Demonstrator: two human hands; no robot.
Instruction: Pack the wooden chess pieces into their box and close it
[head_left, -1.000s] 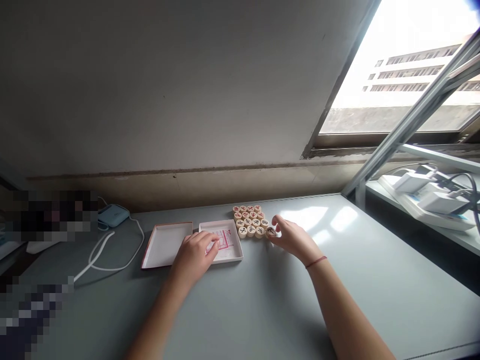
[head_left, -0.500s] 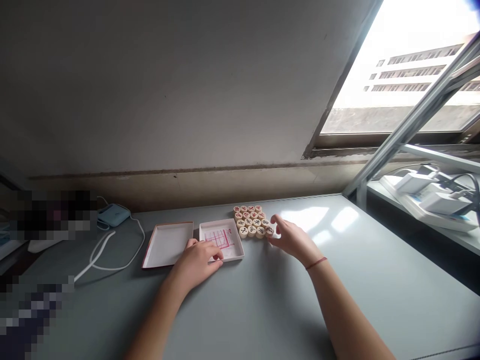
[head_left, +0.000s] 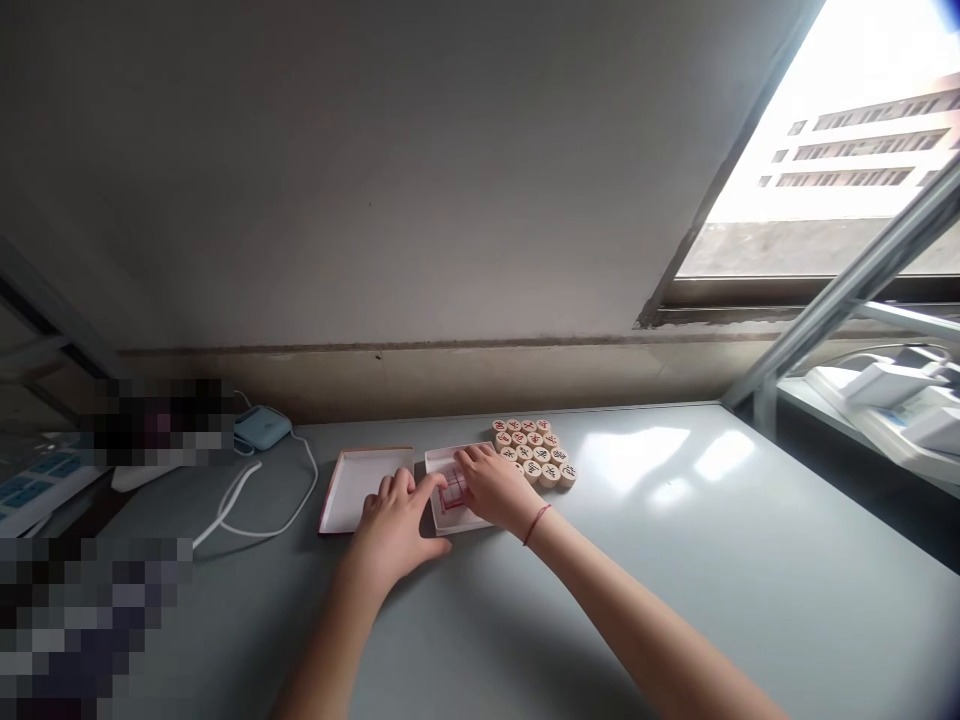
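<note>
My left hand (head_left: 397, 520) is open, thumb and fingers spread. Its fingers are over the right side of a shallow white tray (head_left: 360, 495) with a reddish edge, and the thumb extends toward a second white box half (head_left: 444, 527). That second half has a pink-red drawn grid (head_left: 452, 490) on its floor. Over it, my right hand (head_left: 495, 485) lies with its fingers stretched inside, near the grid; its thumb is mostly hidden. Right beside it sit Chinese chess pieces (head_left: 534, 453), round and pale, in rows with red and black characters. My right hand hides part of the nearest row.
A light blue device (head_left: 262, 428) with a white cable (head_left: 311, 490) lies at the back left of the grey table (head_left: 660, 580). A wall (head_left: 420, 380) closes off the back. White adapters (head_left: 885, 390) stand on a ledge at right, behind a metal frame (head_left: 817, 320).
My right hand has left the chess pieces and moved left over the box half with the grid. My left hand has drawn back from that box half and spread its fingers. The view has shifted left.
</note>
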